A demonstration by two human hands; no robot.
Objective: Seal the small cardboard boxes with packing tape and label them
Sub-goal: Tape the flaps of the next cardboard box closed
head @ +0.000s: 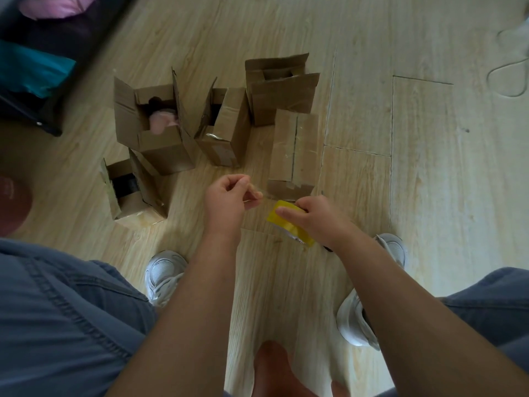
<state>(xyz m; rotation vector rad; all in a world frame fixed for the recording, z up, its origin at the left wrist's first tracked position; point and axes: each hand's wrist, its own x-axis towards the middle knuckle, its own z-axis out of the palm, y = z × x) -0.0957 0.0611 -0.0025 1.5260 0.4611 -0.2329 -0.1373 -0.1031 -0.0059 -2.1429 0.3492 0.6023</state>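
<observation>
Far left of the taped box (294, 150), in the upper corner, stands dark furniture (60, 90) with pink and teal cloth on it, too blurred to tell more. Closer to the taped box but still well to its left, a low open box (144, 187) lies on the wooden floor (429, 167) with something dark inside. Just behind it an upright open box (163, 150) has something pink in it. A narrow box (232, 124) with one flap raised stands between that one and the taped box, and a rear box (282, 96), flaps half folded, touches the taped box's far end. The taped box itself is closed, with clear tape shining along its seam. Just in front of its near-left corner the left hand (229, 196) pinches the loose end of a clear tape strip (267, 197) between thumb and curled fingers. The strip runs to the yellow tape roll (286, 222), which the right hand (315, 216) grips just in front of the taped box's near end — fingers wrapped over the top. Nearer the person, white shoes (163, 275) rest on the floor.
</observation>
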